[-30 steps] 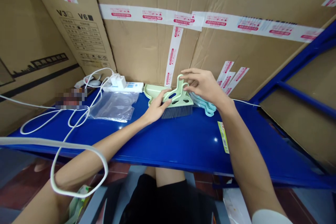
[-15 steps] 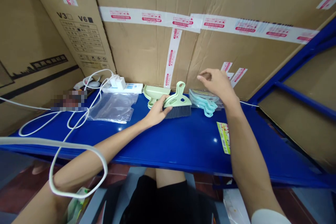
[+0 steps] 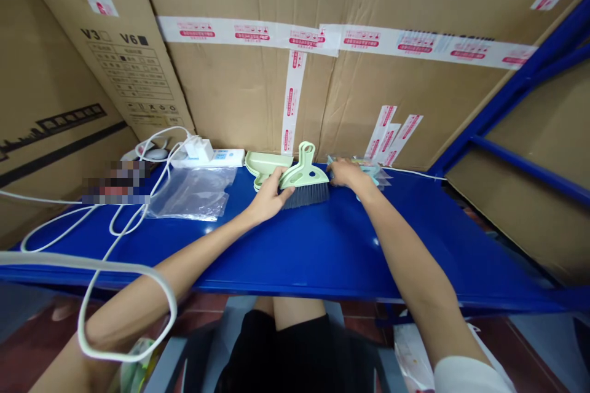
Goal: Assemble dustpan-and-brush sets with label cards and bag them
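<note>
My left hand (image 3: 268,198) is closed on a pale green hand brush (image 3: 305,178), thumb in front. The brush's grey bristles point down at the blue table and its looped handle points up. Behind it lies a matching pale green dustpan (image 3: 267,164), partly covered by the brush and my fingers. My right hand (image 3: 345,173) is just right of the brush, its fingers curled over the left side of a clear bag of light blue plastic pieces (image 3: 371,172). The hand hides much of that bag, and its fingertips are partly out of sight.
A flat clear plastic bag (image 3: 191,193) lies left on the blue table (image 3: 295,252). Behind it stands a white power strip (image 3: 228,158) with plugs. White cables (image 3: 120,239) loop across the left side and over my left forearm. Cardboard (image 3: 239,92) walls the back; a blue frame (image 3: 530,166) stands right.
My right hand has come down and left from above the light blue pieces onto their bag. My left hand still holds the brush. The yellow-green card is now out of sight near my right forearm.
</note>
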A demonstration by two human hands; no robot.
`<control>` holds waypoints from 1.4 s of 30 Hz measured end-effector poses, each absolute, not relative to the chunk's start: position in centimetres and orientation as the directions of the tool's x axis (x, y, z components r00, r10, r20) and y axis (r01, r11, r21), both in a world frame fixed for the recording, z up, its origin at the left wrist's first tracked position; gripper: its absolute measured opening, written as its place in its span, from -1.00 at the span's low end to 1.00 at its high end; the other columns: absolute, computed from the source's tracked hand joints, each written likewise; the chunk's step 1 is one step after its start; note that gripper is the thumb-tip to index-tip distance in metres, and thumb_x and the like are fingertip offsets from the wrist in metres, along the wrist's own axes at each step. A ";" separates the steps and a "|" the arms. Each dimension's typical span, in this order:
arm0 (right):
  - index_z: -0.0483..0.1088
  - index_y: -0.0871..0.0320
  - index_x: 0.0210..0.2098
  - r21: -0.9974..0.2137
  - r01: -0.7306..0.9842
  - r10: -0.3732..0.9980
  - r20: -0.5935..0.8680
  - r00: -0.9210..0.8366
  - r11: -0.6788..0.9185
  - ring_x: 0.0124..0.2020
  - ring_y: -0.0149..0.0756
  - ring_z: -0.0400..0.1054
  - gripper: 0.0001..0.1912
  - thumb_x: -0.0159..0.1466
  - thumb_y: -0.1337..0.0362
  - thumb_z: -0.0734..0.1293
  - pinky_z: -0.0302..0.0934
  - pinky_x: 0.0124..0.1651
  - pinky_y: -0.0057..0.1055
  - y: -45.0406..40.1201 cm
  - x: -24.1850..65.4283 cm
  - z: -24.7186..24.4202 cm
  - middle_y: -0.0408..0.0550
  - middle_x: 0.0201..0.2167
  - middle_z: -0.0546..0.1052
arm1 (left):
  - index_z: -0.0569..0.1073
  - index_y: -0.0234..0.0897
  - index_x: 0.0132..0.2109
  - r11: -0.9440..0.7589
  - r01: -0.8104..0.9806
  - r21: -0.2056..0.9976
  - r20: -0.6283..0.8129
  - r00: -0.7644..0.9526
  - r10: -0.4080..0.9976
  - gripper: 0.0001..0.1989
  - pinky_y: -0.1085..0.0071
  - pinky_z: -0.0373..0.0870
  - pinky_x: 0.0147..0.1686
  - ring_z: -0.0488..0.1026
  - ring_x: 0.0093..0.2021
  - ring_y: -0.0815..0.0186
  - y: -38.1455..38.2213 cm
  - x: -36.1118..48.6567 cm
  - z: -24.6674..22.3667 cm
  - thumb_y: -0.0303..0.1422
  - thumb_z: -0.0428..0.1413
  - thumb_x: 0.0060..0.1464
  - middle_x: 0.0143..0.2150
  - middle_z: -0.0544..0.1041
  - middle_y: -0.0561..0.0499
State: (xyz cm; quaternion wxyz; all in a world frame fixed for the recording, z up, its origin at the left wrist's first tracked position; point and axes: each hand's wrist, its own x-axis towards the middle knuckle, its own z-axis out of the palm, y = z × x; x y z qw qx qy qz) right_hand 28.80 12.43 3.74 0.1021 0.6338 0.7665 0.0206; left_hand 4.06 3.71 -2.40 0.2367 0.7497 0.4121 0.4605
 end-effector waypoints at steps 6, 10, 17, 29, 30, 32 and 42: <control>0.51 0.06 0.30 0.168 0.972 0.976 -0.166 -0.139 0.167 0.32 0.17 0.40 -0.35 0.21 0.37 0.52 0.34 0.25 -0.07 13.6 30.4 3.9 0.25 0.37 0.43 | 0.30 -0.23 0.15 -0.615 0.361 0.701 0.521 0.330 0.787 -0.71 0.13 0.39 0.15 0.50 0.07 0.08 4.1 4.1 -2.8 -0.31 0.05 0.33 0.05 0.55 -0.16; 0.52 0.12 0.28 0.137 0.975 0.971 -0.189 -0.148 0.176 0.33 0.14 0.40 -0.34 0.19 0.30 0.58 0.32 0.27 -0.12 14.0 31.4 4.8 0.26 0.35 0.47 | 0.30 -0.21 0.15 -0.620 0.344 0.705 0.525 0.334 0.783 -0.72 0.12 0.39 0.16 0.50 0.09 0.07 4.3 4.1 -3.0 -0.33 0.05 0.33 0.03 0.55 -0.15; 0.30 0.04 0.45 -0.373 0.721 0.812 0.250 -0.528 0.584 0.38 -0.09 0.36 -0.37 0.53 -0.11 0.19 0.23 0.39 -0.15 9.1 30.0 11.4 0.07 0.41 0.44 | 0.31 -0.22 0.14 -0.634 0.327 0.700 0.531 0.354 0.770 -0.75 0.12 0.41 0.15 0.50 0.06 0.07 4.1 4.0 -2.9 -0.33 0.03 0.36 0.05 0.56 -0.17; 0.60 0.07 -0.13 -0.113 0.690 0.688 0.291 -0.665 0.715 -0.35 -0.24 0.47 -0.89 0.39 0.22 0.44 0.22 -0.11 -0.33 3.8 26.7 13.6 -0.14 -0.37 0.64 | 0.24 -0.22 0.41 -0.708 0.495 0.503 0.655 0.317 0.686 -0.44 0.02 0.31 0.32 0.44 0.27 0.00 5.9 0.6 -0.5 -0.24 0.14 0.35 0.26 0.52 -0.23; 0.60 0.07 -0.10 -0.060 0.745 0.718 0.326 -0.615 0.665 -0.34 -0.19 0.49 -0.87 0.41 0.22 0.42 0.23 -0.13 -0.32 3.7 26.9 13.4 -0.11 -0.37 0.65 | 0.30 -0.23 0.37 -0.677 0.564 0.472 0.664 0.277 0.694 -0.47 -0.02 0.30 0.32 0.43 0.27 -0.03 6.5 -0.2 -0.4 -0.24 0.15 0.33 0.24 0.53 -0.24; 0.59 0.07 -0.03 0.076 0.845 0.772 0.371 -0.516 0.529 -0.28 -0.07 0.54 -0.81 0.45 0.22 0.36 0.25 -0.16 -0.26 3.7 26.9 12.0 -0.01 -0.31 0.68 | 0.44 -0.28 0.26 -0.584 0.692 0.424 0.626 0.242 0.741 -0.54 -0.10 0.30 0.29 0.42 0.24 -0.12 7.6 -1.6 -0.5 -0.18 0.17 0.30 0.19 0.57 -0.27; 0.42 0.20 0.27 0.376 0.804 0.837 0.118 -0.534 0.460 0.26 0.17 0.42 -0.50 0.48 0.48 0.06 0.39 -0.08 -0.14 5.9 25.4 -0.6 0.36 0.26 0.51 | 0.43 -0.46 0.32 -0.486 0.780 0.395 0.335 0.370 0.866 -0.33 -0.20 0.11 0.41 0.21 0.43 -0.33 8.8 -1.5 -4.8 -0.17 0.25 0.16 0.35 0.41 -0.47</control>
